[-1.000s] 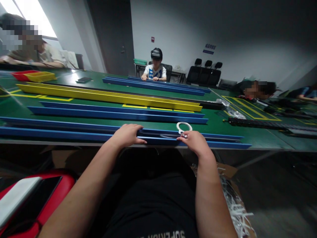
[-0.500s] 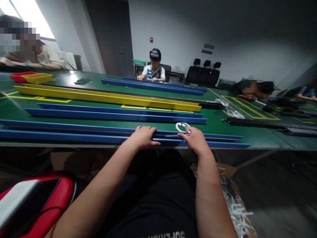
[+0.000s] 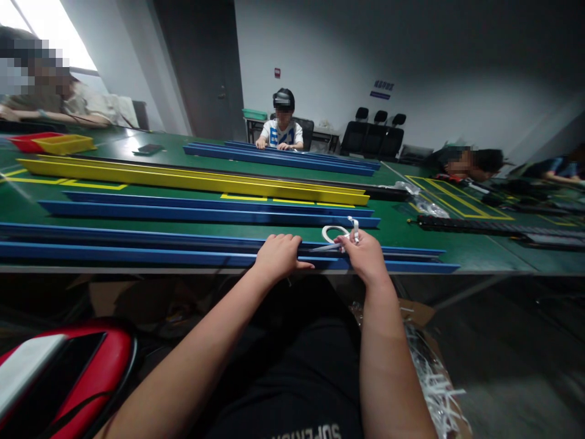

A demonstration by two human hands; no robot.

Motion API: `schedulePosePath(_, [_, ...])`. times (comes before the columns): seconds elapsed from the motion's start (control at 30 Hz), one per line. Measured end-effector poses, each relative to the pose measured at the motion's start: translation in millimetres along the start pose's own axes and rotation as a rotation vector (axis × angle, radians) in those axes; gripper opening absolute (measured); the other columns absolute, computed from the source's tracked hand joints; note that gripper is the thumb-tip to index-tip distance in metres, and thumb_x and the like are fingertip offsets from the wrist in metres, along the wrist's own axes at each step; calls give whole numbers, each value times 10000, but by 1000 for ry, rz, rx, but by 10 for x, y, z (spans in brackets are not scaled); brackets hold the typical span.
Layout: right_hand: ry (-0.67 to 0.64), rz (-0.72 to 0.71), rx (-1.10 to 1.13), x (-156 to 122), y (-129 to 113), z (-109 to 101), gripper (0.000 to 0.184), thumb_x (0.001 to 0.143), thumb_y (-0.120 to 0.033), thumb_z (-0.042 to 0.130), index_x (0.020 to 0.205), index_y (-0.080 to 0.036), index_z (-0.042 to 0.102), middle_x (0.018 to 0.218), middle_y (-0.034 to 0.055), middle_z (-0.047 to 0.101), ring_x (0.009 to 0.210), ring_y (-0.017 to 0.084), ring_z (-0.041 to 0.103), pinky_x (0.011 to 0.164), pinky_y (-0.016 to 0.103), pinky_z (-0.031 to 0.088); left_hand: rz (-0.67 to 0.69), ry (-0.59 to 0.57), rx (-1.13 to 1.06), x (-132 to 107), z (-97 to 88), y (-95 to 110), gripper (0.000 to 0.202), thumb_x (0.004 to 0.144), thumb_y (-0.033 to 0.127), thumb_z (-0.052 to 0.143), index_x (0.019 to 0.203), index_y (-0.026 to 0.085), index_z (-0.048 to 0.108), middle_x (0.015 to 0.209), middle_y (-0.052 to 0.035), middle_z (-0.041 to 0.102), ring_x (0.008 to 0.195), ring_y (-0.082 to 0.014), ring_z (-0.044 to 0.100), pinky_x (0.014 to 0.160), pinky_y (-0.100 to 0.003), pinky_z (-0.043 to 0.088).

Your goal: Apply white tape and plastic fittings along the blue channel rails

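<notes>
Strip [image 3: 355, 228], thin and white, is pinched between the closed fingers of the right hand [image 3: 368, 257], its curled end standing above them and a pale length sloping toward the blue channel [image 3: 219, 259] at the near edge of the counter [image 3: 395, 213]. The left hand [image 3: 280, 256] spans that channel, thumb spread from the fingers; whether it grips cannot be told. A white ring [image 3: 325, 235] lies just beside the right hand. The strip looks only partly free: its end is clear, the low length seemingly not yet; how much remains is hidden.
</notes>
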State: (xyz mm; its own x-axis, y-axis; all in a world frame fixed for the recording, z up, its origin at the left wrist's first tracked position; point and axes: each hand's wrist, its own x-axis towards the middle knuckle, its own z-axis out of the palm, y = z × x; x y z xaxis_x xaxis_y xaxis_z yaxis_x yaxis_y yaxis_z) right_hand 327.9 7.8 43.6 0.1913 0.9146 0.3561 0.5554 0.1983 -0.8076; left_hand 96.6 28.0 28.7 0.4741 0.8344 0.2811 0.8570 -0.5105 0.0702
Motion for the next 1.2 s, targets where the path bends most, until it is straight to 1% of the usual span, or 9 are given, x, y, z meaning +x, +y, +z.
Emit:
schedulePosePath(0.13, [-92,53,457,-9,-25,26,391,789,-501,691,729,-246,401,623,-30,619,607,172,639,627,299,506,-11,-10,-11,-31,-8,-64,726,696,800,577,1141,228,600,1066,-119,693,1043,-318,622,875,-399,401])
schedulePosePath(0.23, [-117,44,546,-18,-51,7,410,816,-551,653,761,-257,372,488,-106,453,434,125,507,545,272,484,-27,-31,0,-93,-32,-223,766,672,812,588,1178,237,594,1099,-110,698,1065,-317,625,879,-389,412])
schedulePosePath(0.37, [-98,-34,131,-20,-56,-33,331,877,-555,563,813,-233,524,557,-62,514,470,110,448,522,239,388,-32,-37,25,-227,-87,-541,777,683,810,579,1209,238,593,1142,-98,701,1086,-309,628,906,-381,420])
schedulePosePath(0.47, [-212,-142,-290,-27,-61,-28,266,909,-461,542,898,-227,669,714,8,654,637,148,556,603,251,369,-35,-42,26,-313,-121,-738,789,688,817,563,1228,243,591,1173,-88,698,1096,-301,628,909,-374,428])
schedulePosePath(0.57, [-352,-154,-521,-49,-86,2,252,903,-449,555,898,-255,716,785,32,705,714,172,602,626,261,350,-41,-49,27,-348,-131,-823,806,685,823,558,1248,247,584,1207,-88,687,1119,-300,619,922,-371,426])
schedulePosePath(0.67, [-430,-126,-647,-74,-115,18,271,873,-493,595,824,-257,720,745,32,702,705,177,603,604,266,318,-41,-56,30,-345,-124,-827,811,685,819,563,1260,247,577,1212,-93,683,1128,-303,613,936,-377,418])
schedulePosePath(0.8, [-496,-101,-612,-84,-109,-5,188,862,-410,629,824,-242,707,753,21,701,700,160,598,604,259,316,-28,-81,36,-326,-122,-811,794,705,791,575,1273,236,565,1206,-107,679,1126,-310,608,930,-391,413])
schedulePosePath(1.0, [-424,-115,-491,-54,-56,-44,120,885,-307,592,821,-217,639,777,23,687,712,158,588,612,257,333,-13,-108,33,-284,-131,-760,767,728,764,580,1297,251,536,1194,-105,667,1123,-308,597,934,-402,396])
schedulePosePath(1.2, [-336,-139,-500,-34,-79,-32,202,920,-369,527,811,-207,579,744,33,644,657,155,534,592,270,304,61,-67,2,-141,-67,-358,685,782,710,573,1287,250,519,1196,-112,653,1120,-299,592,925,-406,392])
